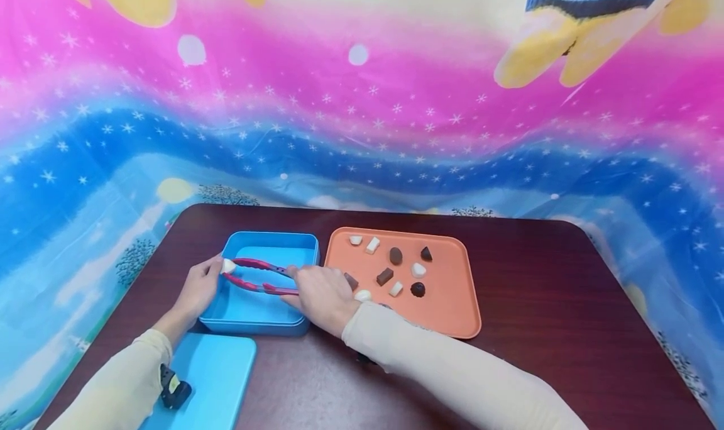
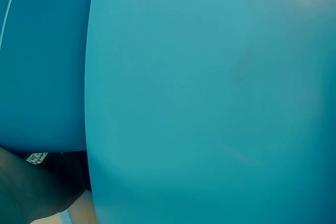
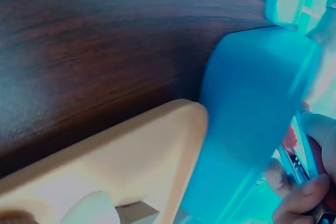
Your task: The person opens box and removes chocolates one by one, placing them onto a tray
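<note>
My right hand [image 1: 325,297] grips a pair of red tongs [image 1: 251,285] over the blue box [image 1: 254,328], with the tips pointing left. A small white chocolate-like piece [image 1: 228,266] sits at the tong tips, close to the box's left wall. My left hand [image 1: 198,290] holds the box by that left side, fingertips right at the rim and beside the white piece. In the right wrist view, fingers [image 3: 304,195] curl round the tong handles. The left wrist view mostly shows the light blue lid [image 2: 199,93], with part of the hand [image 2: 31,192] at lower left.
An orange tray [image 1: 447,314] stands right of the box, bearing several brown pieces [image 1: 396,256] and white pieces [image 1: 418,270]. The lid lies flat in front of the box, under my left forearm. A patterned cloth [image 1: 362,103] hangs behind the dark wooden table [image 1: 537,304].
</note>
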Demonstrator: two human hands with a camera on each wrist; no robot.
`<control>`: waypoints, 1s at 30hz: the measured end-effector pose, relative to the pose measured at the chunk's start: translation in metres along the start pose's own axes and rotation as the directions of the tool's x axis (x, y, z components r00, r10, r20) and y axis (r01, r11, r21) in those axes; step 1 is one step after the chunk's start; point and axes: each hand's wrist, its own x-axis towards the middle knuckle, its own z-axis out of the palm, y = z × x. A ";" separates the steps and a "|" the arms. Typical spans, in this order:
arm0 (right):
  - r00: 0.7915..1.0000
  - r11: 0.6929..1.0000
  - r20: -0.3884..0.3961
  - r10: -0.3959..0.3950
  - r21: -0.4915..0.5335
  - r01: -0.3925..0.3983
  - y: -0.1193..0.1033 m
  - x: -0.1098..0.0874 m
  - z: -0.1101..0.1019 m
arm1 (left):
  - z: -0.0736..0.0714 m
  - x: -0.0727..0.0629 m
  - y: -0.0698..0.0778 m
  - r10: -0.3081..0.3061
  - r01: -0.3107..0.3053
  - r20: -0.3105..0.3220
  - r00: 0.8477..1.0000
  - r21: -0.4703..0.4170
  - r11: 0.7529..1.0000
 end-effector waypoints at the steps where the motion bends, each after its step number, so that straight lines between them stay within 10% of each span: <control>1: 1.000 1.000 -0.001 0.002 -0.001 -0.002 0.000 -0.001 -0.002 | 0.000 -0.001 0.000 0.000 0.000 0.003 1.000 -0.006 1.000; 30: 0.986 0.971 -0.009 0.164 0.176 -0.160 0.048 -0.051 -0.031 | -0.002 -0.002 -0.003 0.073 -0.073 0.021 0.997 0.010 0.997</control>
